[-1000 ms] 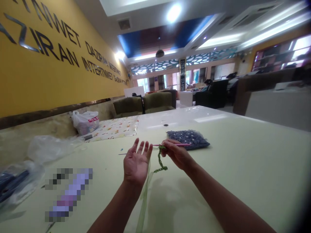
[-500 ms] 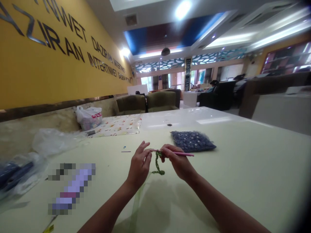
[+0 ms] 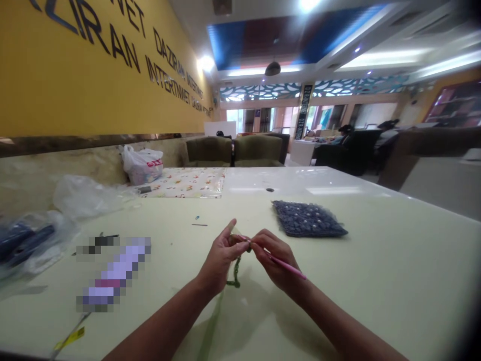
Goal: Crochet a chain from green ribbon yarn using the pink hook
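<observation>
A pink crochet hook [image 3: 287,266] is held in my right hand [image 3: 277,255], its handle slanting down to the right past the palm. My left hand [image 3: 221,255] pinches the green crocheted strip [image 3: 236,273] close to the hook's tip, index finger raised. The strip dangles below the fingers and bends to the left at its lower end. A pale green ribbon-like strand [image 3: 212,326] runs from under my left hand toward the near edge of the table. The fingertips hide the stitch at the hook.
A dark blue crocheted piece with pearl-like beads [image 3: 308,219] lies beyond my right hand. A thin needle-like stick [image 3: 199,224] lies farther left. On the left are a blurred-out purple item [image 3: 124,265], clear plastic bags [image 3: 86,195] and a white carrier bag [image 3: 143,165].
My hands have drawn closer together, and the hook's handle now tilts more steeply downward. My left thumb has closed over the work. The whole view has shifted slightly.
</observation>
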A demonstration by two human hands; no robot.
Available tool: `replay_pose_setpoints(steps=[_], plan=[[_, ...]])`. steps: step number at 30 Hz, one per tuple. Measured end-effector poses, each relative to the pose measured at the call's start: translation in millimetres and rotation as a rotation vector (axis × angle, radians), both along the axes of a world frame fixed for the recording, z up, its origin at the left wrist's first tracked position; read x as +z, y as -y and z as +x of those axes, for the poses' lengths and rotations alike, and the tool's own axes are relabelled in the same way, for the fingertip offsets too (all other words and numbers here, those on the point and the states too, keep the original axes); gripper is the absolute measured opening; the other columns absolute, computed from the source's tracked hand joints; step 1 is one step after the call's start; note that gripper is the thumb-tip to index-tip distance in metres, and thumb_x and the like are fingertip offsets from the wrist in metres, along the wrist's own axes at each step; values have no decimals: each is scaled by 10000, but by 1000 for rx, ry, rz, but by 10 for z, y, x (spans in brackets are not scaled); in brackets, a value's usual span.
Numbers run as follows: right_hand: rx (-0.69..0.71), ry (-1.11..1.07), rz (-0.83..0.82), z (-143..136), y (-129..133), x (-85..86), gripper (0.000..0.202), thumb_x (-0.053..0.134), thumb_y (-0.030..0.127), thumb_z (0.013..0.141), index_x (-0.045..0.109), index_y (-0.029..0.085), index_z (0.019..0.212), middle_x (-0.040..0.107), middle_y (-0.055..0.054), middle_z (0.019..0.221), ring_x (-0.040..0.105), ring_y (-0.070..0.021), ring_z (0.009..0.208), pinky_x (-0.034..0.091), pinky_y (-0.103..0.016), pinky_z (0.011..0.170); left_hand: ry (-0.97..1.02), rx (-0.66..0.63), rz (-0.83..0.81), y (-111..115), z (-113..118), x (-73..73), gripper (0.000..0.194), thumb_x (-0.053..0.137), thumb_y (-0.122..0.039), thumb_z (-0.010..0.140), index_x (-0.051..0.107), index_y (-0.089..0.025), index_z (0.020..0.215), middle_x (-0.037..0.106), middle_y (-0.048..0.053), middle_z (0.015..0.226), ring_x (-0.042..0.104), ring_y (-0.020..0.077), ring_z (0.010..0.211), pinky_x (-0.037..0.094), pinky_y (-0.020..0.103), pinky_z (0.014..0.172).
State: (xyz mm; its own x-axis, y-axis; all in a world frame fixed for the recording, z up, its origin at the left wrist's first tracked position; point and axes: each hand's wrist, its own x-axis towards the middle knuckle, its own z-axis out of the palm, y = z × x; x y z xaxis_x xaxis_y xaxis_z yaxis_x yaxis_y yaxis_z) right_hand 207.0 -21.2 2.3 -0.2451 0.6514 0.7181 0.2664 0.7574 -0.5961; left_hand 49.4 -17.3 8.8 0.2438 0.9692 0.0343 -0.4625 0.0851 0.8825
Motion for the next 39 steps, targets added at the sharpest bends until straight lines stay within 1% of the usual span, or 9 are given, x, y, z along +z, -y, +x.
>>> replay_pose_setpoints(steps=[7,13,16,19,22,25,30,33,39], plan=[[-28,99,58,9,-16,-40,152,494,177,940,608,207,844,528,-22,788,535,-133,673,434,-271,627,-26,24,38,32,-1,-31,958,812,-186,646,336,-178,1477,613,-23,781,551,118,767,390,289,828],[-36,152,115,32,-12,-32,138,493,176,942,613,218,889,547,-31,819,547,-141,704,442,-271,640,-44,-71,-82,35,-50,9,1012,836,-201,604,327,-159,1477,594,-43,732,492,84,636,337,251,658],[-43,262,139,55,-46,-40,141,489,197,948,609,212,875,562,-33,813,539,-142,698,419,-272,630,-49,-83,-62,33,-68,0,1043,846,-179,581,319,-158,1481,567,-53,709,511,91,668,354,254,692],[-204,416,247,35,-58,-57,195,476,202,950,582,194,787,553,-31,751,484,-145,653,366,-288,621,-73,-9,-7,48,-28,-29,1046,833,-180,596,294,-150,1492,559,-55,691,519,106,699,377,270,752],[-457,542,425,-31,-16,-60,250,474,168,932,523,192,688,505,-23,667,417,-155,617,312,-309,614,-93,62,-41,65,22,-43,916,810,-192,617,407,-135,1436,519,-70,648,442,78,608,350,244,657],[-569,576,521,-74,40,-44,267,489,158,918,479,205,656,452,-9,617,380,-160,595,287,-314,603,-43,-15,-158,50,11,-27,754,796,-167,607,548,-123,1318,499,-69,629,351,46,531,270,222,544],[-415,445,517,-31,61,-48,223,514,138,906,454,212,704,445,3,628,384,-149,592,312,-300,604,73,-205,-241,-4,-107,42,616,757,-73,603,642,-166,1200,485,-65,629,285,17,483,182,196,463],[-307,317,439,-11,56,-60,192,530,118,897,462,211,743,452,6,651,403,-141,601,324,-293,604,128,-205,-220,-10,-162,97,616,732,-34,612,638,-182,1203,536,-42,715,331,11,507,195,172,453],[-172,141,220,5,121,24,223,513,130,913,472,210,709,442,21,625,412,-125,579,327,-278,577,186,-141,-192,-27,-233,191,582,669,12,606,650,-128,1170,540,-31,694,422,37,571,326,155,537]])
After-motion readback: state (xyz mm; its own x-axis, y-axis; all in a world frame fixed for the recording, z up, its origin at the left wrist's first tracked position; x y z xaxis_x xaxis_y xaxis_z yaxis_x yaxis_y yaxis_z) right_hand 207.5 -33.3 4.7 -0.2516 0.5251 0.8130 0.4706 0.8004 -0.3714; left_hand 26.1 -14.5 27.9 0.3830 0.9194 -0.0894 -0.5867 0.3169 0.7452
